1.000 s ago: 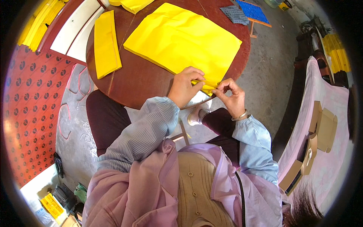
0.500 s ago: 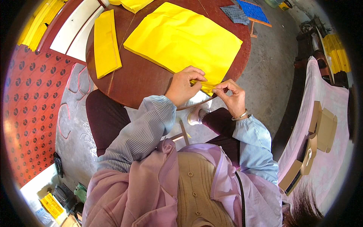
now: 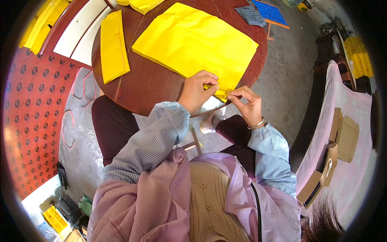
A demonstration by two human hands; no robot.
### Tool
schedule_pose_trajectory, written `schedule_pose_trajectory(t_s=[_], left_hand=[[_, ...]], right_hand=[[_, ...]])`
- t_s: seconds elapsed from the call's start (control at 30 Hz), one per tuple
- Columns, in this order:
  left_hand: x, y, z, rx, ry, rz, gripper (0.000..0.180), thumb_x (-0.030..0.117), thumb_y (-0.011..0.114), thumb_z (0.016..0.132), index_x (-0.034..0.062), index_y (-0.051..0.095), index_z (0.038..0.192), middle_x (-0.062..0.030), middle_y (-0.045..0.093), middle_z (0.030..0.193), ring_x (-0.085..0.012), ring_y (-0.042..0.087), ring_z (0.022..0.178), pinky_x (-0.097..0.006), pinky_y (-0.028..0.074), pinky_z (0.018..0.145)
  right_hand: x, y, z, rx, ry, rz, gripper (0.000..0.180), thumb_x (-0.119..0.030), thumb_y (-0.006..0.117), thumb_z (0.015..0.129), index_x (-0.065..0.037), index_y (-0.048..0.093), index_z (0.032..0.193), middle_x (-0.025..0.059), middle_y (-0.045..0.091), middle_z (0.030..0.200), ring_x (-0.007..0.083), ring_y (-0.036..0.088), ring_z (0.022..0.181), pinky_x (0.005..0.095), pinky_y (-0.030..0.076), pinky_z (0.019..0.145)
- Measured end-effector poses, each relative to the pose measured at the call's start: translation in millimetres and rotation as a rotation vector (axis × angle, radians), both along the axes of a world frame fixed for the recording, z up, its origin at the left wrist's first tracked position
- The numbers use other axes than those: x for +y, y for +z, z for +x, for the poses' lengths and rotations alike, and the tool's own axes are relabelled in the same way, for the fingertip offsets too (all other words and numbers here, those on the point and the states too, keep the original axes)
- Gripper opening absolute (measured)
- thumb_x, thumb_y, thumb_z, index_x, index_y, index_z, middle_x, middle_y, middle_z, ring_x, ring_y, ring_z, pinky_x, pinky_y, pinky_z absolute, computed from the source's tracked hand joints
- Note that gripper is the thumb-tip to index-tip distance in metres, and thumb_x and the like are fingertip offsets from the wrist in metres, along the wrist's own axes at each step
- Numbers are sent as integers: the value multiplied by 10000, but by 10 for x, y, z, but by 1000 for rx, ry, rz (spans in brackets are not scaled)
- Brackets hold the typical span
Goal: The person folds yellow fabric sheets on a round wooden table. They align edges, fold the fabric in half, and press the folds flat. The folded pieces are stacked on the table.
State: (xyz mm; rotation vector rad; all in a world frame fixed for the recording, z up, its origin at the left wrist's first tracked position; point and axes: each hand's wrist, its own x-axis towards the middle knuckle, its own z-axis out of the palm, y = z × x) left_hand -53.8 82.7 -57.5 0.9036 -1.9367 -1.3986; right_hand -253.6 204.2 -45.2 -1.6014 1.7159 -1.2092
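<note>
A broad stack of yellow sheets [image 3: 193, 42], paper or cloth I cannot tell, lies flat across the round brown table [image 3: 151, 86]. Its near corner reaches the table's front edge, where both hands work. My left hand [image 3: 197, 91] is closed at the near edge, thumb and fingers pinching a bit of the yellow material. Just to its right, my right hand [image 3: 248, 105] pinches the tip of that corner between thumb and forefinger. A narrow folded yellow bundle [image 3: 113, 46] rests on the table's left side.
More yellow material [image 3: 141, 5] lies at the far edge. A grey cloth [image 3: 250, 15] sits at the table's far right, beside a blue-topped stool [image 3: 271, 13]. Opened cardboard boxes [image 3: 347, 139] rest on a pink-covered surface [image 3: 356, 109] at right. My knees are under the table.
Both hands stay at the same corner with only slight finger shifts. The yellow flap between them has turned slightly and shows more of its face.
</note>
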Motion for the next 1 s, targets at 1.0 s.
schedule_pose_trajectory(t_s=[1.0], left_hand=[[-22, 7, 49, -5, -52, -61, 151, 62, 787, 892, -9, 781, 1025, -117, 745, 1188, -253, 734, 1059, -322, 583, 944]], right_hand=[[-4, -11, 34, -13, -56, 58, 124, -48, 861, 859, -21, 794, 960, 51, 740, 881, 135, 688, 801, 292, 560, 741]])
